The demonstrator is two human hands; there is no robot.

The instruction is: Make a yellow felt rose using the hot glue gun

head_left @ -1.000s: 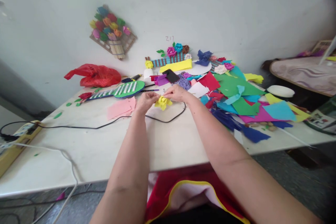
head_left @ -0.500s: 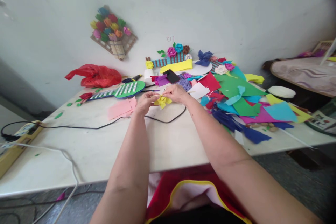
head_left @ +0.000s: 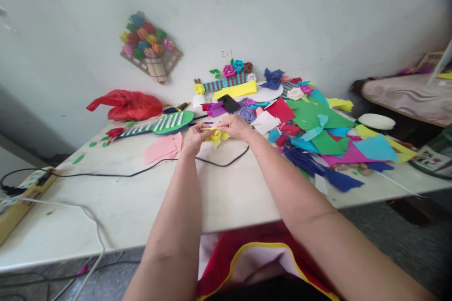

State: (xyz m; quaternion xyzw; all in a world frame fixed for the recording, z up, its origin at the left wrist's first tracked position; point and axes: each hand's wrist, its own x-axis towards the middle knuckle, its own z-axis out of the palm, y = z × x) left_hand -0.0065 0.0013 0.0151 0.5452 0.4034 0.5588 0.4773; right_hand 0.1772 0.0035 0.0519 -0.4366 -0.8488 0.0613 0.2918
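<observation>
My left hand [head_left: 195,139] and my right hand [head_left: 233,126] are close together over the white table, fingers closed in pinches. Between them hangs a crumpled yellow paper flower [head_left: 219,137], its ragged petals pointing down. A thin stick [head_left: 206,128] runs sideways along the flower's top edge. Its left part shows by my left fingers, and a pale end sticks out past my right hand. Which fingertips press on paper and which on the stick is partly hidden. Pink paper sheets [head_left: 162,147] lie left of my left hand.
A black cable [head_left: 226,165] curves across the table below my hands to a power strip [head_left: 30,197]. Coloured paper scraps [head_left: 318,127] pile up on the right. Behind lie a phone [head_left: 229,103], purple yarn [head_left: 246,112], a green guitar-shaped craft [head_left: 173,121] and a red plastic bag [head_left: 130,105].
The thin stick, not plain one second ago, now lies across the top of the yellow flower between my fingers. Both hands stay in nearly the same place; the view has shifted slightly.
</observation>
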